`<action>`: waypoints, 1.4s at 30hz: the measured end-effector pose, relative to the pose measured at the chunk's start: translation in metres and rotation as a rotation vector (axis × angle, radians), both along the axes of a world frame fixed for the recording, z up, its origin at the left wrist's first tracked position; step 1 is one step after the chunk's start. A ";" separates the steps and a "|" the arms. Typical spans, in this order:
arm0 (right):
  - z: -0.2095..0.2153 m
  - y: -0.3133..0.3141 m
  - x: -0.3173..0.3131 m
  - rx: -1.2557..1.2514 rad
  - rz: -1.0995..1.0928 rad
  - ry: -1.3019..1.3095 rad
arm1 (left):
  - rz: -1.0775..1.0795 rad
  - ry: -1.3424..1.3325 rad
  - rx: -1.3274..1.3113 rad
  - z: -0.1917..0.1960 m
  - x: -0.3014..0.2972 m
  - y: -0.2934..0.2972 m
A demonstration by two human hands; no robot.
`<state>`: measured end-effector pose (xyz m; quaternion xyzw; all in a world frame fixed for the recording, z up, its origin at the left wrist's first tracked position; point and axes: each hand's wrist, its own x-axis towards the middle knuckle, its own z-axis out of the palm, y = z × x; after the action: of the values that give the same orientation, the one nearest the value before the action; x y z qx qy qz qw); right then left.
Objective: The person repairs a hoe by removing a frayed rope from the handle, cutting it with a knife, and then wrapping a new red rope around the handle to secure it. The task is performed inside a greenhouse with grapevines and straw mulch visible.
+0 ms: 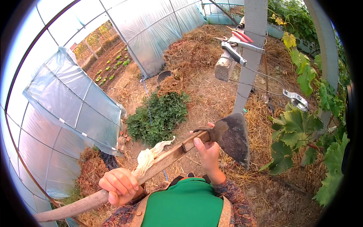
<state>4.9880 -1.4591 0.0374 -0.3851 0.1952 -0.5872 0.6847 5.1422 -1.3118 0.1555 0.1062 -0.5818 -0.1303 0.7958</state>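
A hoe with a wooden handle (166,160) and a broad dark metal blade (231,139) lies slantwise in front of my body, blade up to the right. My left hand (119,184) is closed round the lower handle. Out of that fist, along the handle, sticks a pale crumpled strip (145,160); whether it is cloth or dry husk I cannot tell. Just below the blade, my right hand (208,155) holds the handle's upper end, thumb on the near side and the other fingers mostly hidden behind it.
A grey post (251,60) carries a wooden block (224,68) with pruning shears (234,52) on it. More shears (295,99) hang by a wire at the right. Vine leaves (298,128) crowd that side. Plastic sheeting (75,102) stands left, a green bushy plant (157,117) ahead.
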 end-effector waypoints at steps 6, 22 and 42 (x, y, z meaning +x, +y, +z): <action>-0.003 -0.002 -0.004 -0.043 0.062 0.092 | 0.007 0.066 0.013 -0.004 0.004 0.004; -0.018 0.009 0.004 -0.105 0.070 0.103 | 0.070 0.146 0.061 -0.013 0.000 0.010; -0.002 -0.010 -0.009 0.033 0.088 -0.146 | -0.077 0.703 0.306 -0.037 0.029 -0.013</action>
<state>4.9794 -1.4692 0.0353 -0.3385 0.1373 -0.5796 0.7284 5.1715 -1.3247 0.1190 0.1507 -0.2507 -0.2739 0.9162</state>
